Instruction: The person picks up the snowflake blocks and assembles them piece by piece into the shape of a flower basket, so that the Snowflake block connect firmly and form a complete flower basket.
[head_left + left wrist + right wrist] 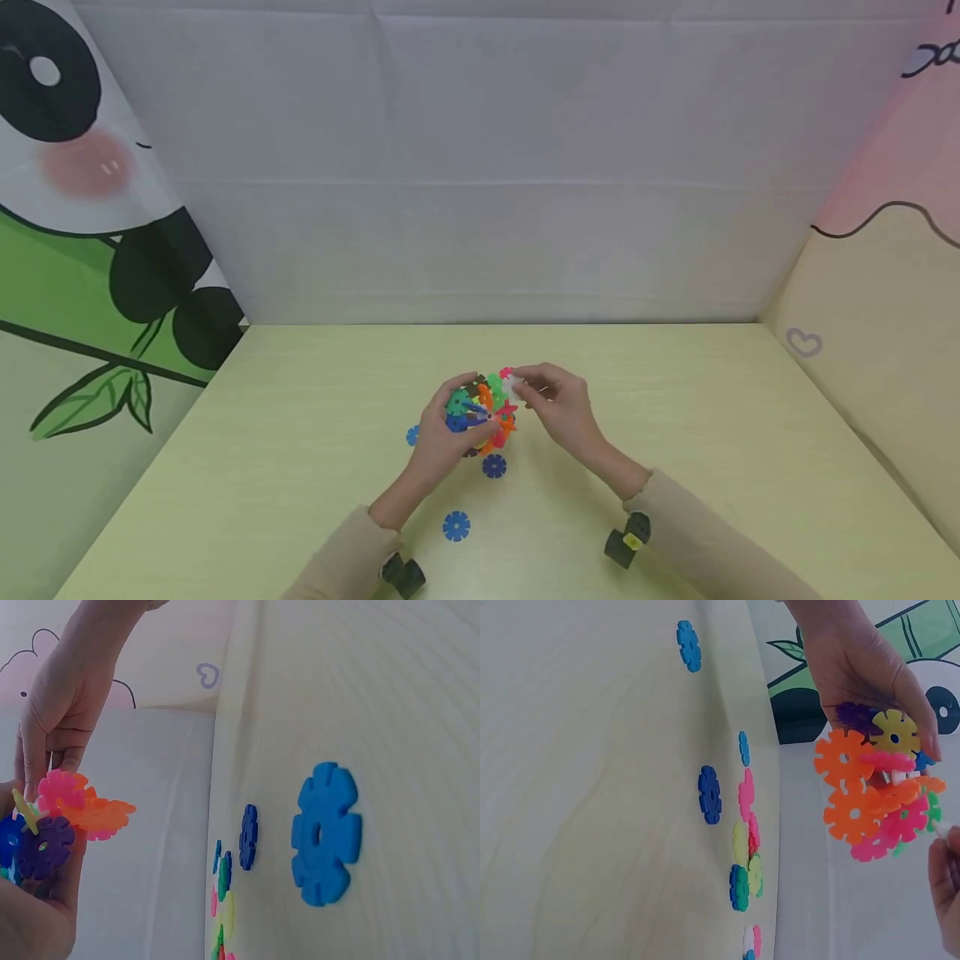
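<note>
My left hand grips a ball-like cluster of interlocking plastic snowflake discs, with the thumb across its near side. Orange, pink, green, blue, purple and yellow discs show in the cluster. At its right side my right hand pinches a white snowflake disc between thumb and fingertips, right at the cluster's edge. In the right wrist view, orange discs face the camera, and only a small white tip shows at the right fingertips. The cluster is held above the table.
Loose on the table lie a blue disc, a dark blue disc and a lighter blue disc. Beyond them, several pink, yellow and green discs appear in the right wrist view. A pale curtain stands behind the table.
</note>
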`<state>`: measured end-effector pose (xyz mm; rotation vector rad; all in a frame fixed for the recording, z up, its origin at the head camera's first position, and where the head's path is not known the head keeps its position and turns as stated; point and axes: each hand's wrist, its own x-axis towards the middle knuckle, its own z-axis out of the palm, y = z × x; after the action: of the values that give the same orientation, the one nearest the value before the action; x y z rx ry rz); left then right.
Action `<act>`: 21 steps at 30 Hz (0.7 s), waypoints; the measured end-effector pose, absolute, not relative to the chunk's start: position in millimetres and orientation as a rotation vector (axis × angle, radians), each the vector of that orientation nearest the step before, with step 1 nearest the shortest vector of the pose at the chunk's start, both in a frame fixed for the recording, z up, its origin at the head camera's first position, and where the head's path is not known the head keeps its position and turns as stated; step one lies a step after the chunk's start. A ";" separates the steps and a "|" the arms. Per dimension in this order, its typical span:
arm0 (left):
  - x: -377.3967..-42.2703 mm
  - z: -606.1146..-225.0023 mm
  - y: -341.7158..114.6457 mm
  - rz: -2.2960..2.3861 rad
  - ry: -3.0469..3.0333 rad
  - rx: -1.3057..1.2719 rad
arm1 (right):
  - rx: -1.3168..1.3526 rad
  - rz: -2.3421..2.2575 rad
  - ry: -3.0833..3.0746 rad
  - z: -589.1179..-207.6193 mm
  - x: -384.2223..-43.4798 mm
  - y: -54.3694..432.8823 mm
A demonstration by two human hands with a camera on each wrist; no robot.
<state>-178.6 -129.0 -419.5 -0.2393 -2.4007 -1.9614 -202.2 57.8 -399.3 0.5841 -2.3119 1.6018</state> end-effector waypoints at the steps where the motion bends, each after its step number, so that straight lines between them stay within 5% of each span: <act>1: -178.4 -418.9 -128.8 -1.958 -2.392 -0.236 | 0.606 1.590 -2.320 -399.1 -202.5 59.0; 21: -186.7 -416.8 -138.2 -1.979 -2.502 -0.264 | 0.826 1.457 -2.463 -397.3 -201.3 70.5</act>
<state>-186.7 -138.2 -416.8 -0.2644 -2.5022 -1.9790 -201.3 70.5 -397.3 0.8263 -2.4635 1.4570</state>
